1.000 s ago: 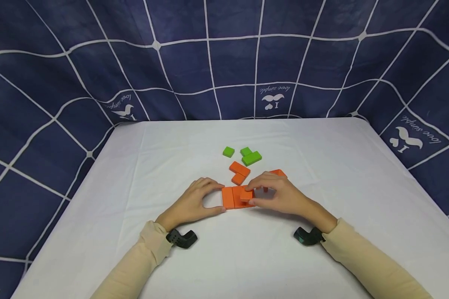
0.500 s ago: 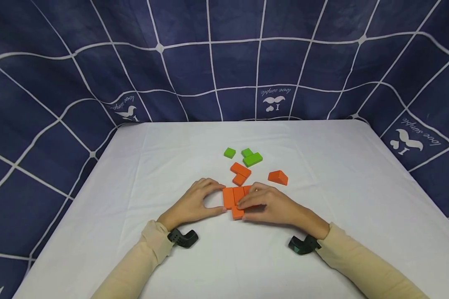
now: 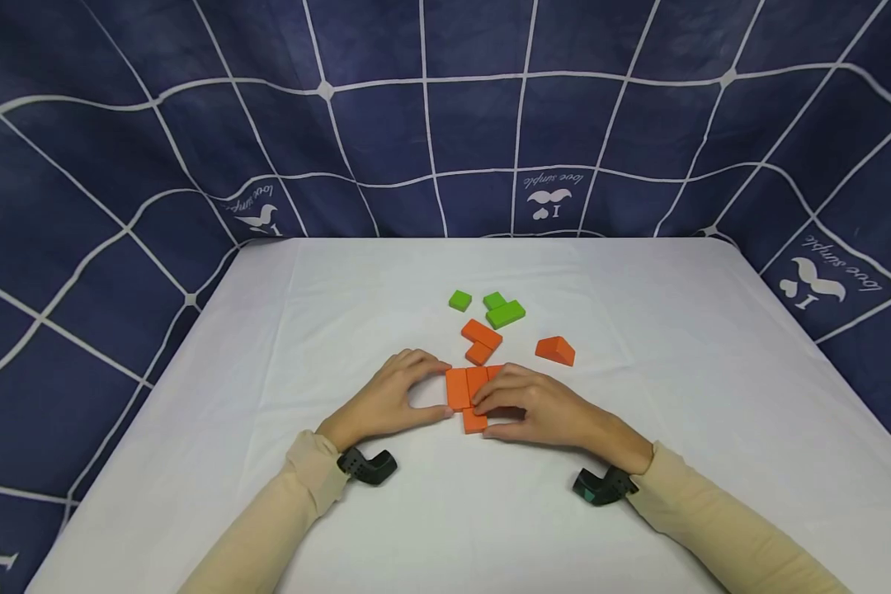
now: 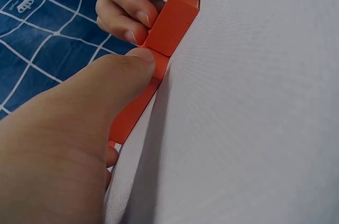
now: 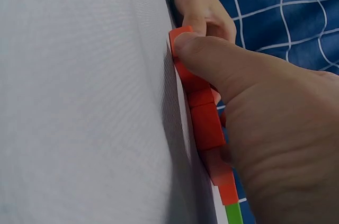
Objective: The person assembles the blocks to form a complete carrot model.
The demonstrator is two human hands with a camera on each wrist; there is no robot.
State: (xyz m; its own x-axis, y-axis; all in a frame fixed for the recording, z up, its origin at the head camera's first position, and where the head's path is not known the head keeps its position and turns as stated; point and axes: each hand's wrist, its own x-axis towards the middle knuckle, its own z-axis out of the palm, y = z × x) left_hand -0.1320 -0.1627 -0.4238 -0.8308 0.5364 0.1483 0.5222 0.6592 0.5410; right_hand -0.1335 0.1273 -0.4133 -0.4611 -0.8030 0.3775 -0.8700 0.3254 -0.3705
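Observation:
Flat orange blocks (image 3: 456, 390) lie side by side on the white table in the head view. My left hand (image 3: 389, 403) holds the left end of this row, thumb at the front edge and fingers at the back. In the left wrist view, the left thumb (image 4: 135, 68) presses against an orange face. A small orange block (image 3: 474, 421) juts out from the row's front edge. My right hand (image 3: 545, 408) pinches it between thumb and fingers, and also covers the row's right part. The right wrist view shows the right thumb (image 5: 198, 49) against the block.
Behind the row lie two touching orange blocks (image 3: 481, 341). An orange wedge-shaped block (image 3: 556, 351) lies to their right. Further back are a small green block (image 3: 460, 300) and a green pair (image 3: 505, 313). A blue checked cloth (image 3: 468, 124) hangs behind the white table (image 3: 341, 289).
The right hand has brought the small orange block from above the row down to its front edge, toward the left. The wedge is now uncovered. The left hand has kept its grip.

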